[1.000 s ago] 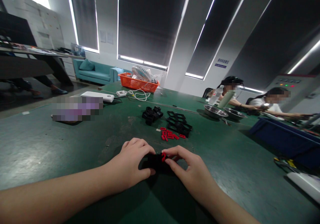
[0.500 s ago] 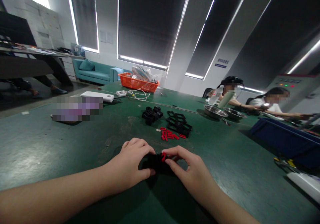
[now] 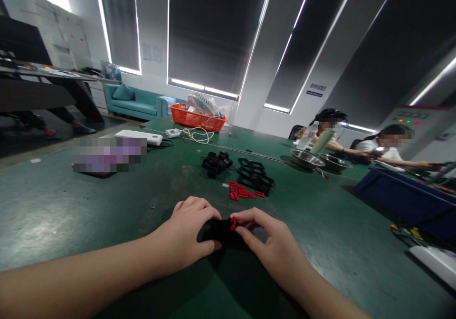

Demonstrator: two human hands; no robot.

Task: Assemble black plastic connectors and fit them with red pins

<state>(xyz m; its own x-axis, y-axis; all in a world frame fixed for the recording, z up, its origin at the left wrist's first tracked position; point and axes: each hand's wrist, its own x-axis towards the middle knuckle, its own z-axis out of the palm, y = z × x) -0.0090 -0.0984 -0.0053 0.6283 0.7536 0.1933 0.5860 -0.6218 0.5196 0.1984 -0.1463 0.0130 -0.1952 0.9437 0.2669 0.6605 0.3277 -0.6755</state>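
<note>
Between my hands, low over the green table [image 3: 135, 205], is a dark block-like black part [image 3: 223, 226]; its shape is lost in shadow. My left hand [image 3: 194, 226] grips its left side, thumb below and fingers above. At its right end, my right hand [image 3: 263, 228] pinches a small red clip-like piece [image 3: 233, 223] between thumb and forefinger, against the black part. Just beyond lie several loose red pieces [image 3: 242, 191]. Behind them are a heap of black blocks [image 3: 216, 163] and several flat black frames [image 3: 254, 171].
An orange basket [image 3: 195, 118] holding a fan stands at the back. At left are a white power strip [image 3: 138, 137] and a blurred-out flat item [image 3: 107, 156]. Metal bowls [image 3: 307, 159] and a dark blue bin [image 3: 406, 198] are at right, with two people seated beyond.
</note>
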